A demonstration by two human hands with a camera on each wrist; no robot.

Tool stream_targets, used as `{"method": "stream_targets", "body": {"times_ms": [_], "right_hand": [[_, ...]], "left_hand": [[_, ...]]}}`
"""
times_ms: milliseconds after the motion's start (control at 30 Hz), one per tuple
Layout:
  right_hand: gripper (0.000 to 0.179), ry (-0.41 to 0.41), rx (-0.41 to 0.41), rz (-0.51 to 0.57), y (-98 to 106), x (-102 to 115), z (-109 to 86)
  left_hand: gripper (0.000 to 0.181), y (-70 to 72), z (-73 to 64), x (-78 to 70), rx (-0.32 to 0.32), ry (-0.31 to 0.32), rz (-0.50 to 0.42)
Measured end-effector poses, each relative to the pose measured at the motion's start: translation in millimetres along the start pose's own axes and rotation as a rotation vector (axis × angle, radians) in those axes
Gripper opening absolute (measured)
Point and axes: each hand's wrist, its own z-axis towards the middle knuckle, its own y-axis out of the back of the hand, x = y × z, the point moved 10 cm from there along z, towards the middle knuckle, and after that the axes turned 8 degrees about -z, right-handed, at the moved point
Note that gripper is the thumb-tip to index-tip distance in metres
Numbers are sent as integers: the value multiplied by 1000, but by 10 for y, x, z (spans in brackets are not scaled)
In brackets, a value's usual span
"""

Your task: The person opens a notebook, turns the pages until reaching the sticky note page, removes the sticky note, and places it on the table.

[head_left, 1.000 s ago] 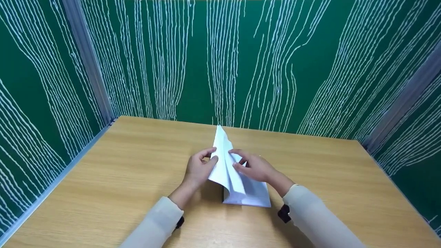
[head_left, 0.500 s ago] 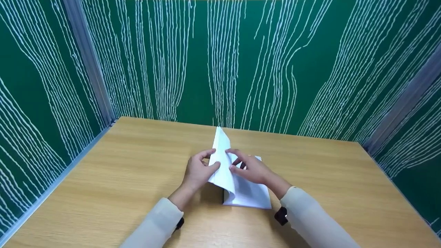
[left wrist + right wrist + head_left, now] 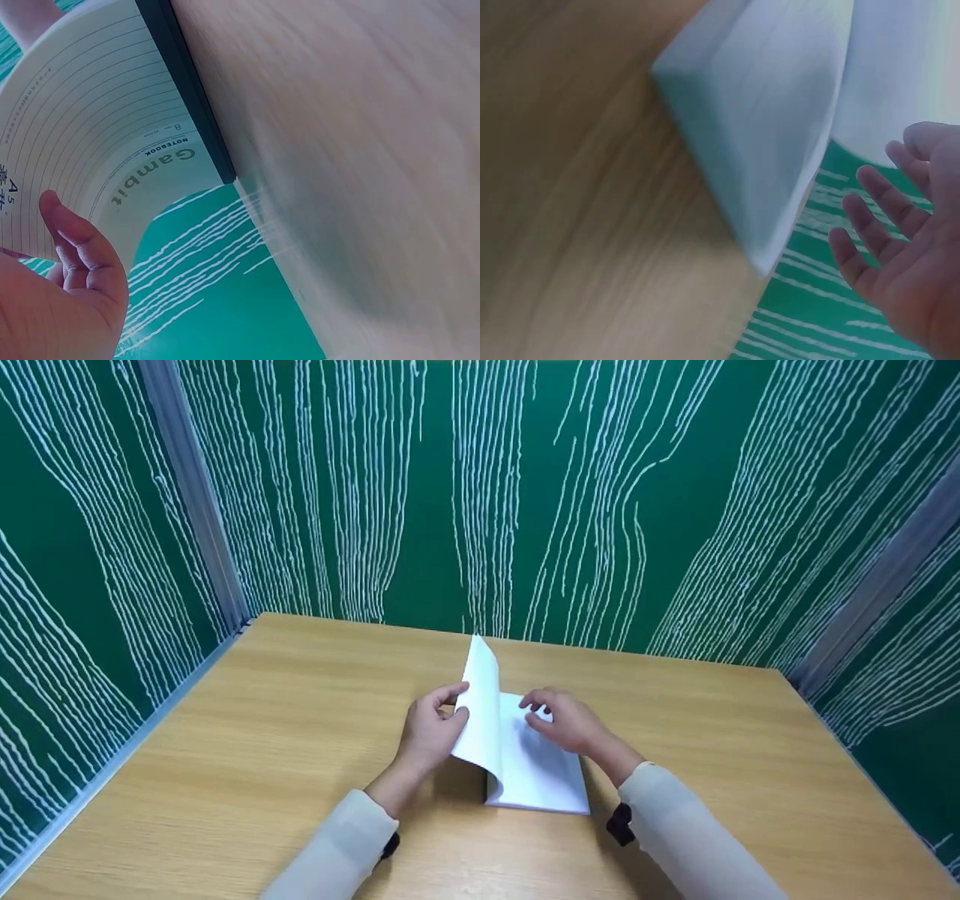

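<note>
Notebook, head view: the notebook (image 3: 544, 780) lay on the table (image 3: 300, 780), its lifted leaves (image 3: 481, 720) curving up at its left side.
Change, head view: half a second earlier my right fingertips were at those leaves; now they had drawn off to the right, and more of the notebook's flat page showed.
Left hand, head view: my left hand (image 3: 431, 727) pinched the leaves at the notebook's left.
Right hand, head view: my right hand (image 3: 566, 721), fingers loosely bent, held nothing over the notebook's right page.
Print, left wrist view: ruled lines and "Gambit" showed on the leaves' underside, beside the notebook's dark spine (image 3: 187, 90).
Grip, left wrist view: my left fingers curled at the leaves' edge.
Spread, right wrist view: my right fingers stood separated, clear of the notebook, with the green wall (image 3: 810, 319) beyond it.
</note>
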Motion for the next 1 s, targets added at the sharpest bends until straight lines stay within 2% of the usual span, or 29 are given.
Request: {"method": "stream_targets", "body": {"times_ms": [100,233,467,633,733,1000], "right_hand": [[23,-49,4,-21,0,-133,-7],[32,-118,23,-76,-14,-310,-35],[40,-165,17,-178,-8,-559,-31],[40,-153,33,-297,8,-611,-24],[40,-153,47,-330,-1,-631,-25],[44,-196,75,-305,-62,-719,-25]], "left_hand": [[32,13,2,-17,-2,-13,17],[31,34,9,-54,-8,-31,43],[32,57,26,-56,-22,-17,34],[30,67,29,-68,-33,-29,25],[28,66,23,-77,-30,-45,26],[29,45,15,-49,-11,-53,25]]}}
